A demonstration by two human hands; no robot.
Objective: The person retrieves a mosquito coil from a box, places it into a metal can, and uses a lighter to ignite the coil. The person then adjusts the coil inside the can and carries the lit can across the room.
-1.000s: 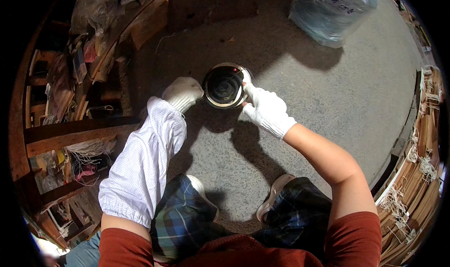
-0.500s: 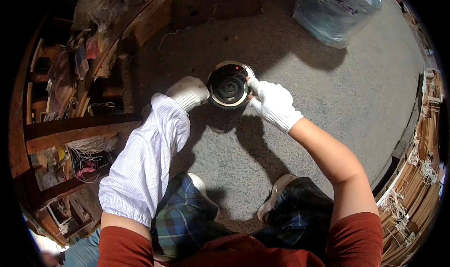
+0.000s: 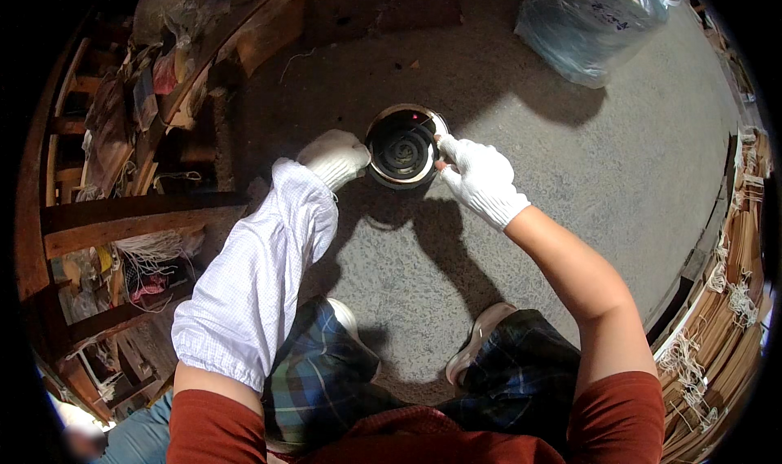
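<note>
A round metal mosquito coil tin (image 3: 405,180) with a pale rim and dark inside is held up over the floor between my hands. In it lies a dark spiral mosquito coil (image 3: 405,153), and a small red ember (image 3: 415,116) glows near its far edge. My left hand (image 3: 336,156), in a white knit glove below a checked sleeve cover, is closed on the tin's left side; its fingertips are mostly hidden. The right side is pinched by my right hand (image 3: 481,175), whose white glove leaves the tips of the thumb and finger bare.
Wooden framing (image 3: 138,228) with scraps, plastic and string stands at the left. Far right on the concrete floor sits a bluish plastic bag (image 3: 595,28). Bundled thin wooden strips (image 3: 717,317) tied with white string line the right edge. A person's blue-clad part (image 3: 142,435) shows lower left.
The view has shifted slightly, so the tin and both hands appear a little farther right. Both hands keep their hold on the tin.
</note>
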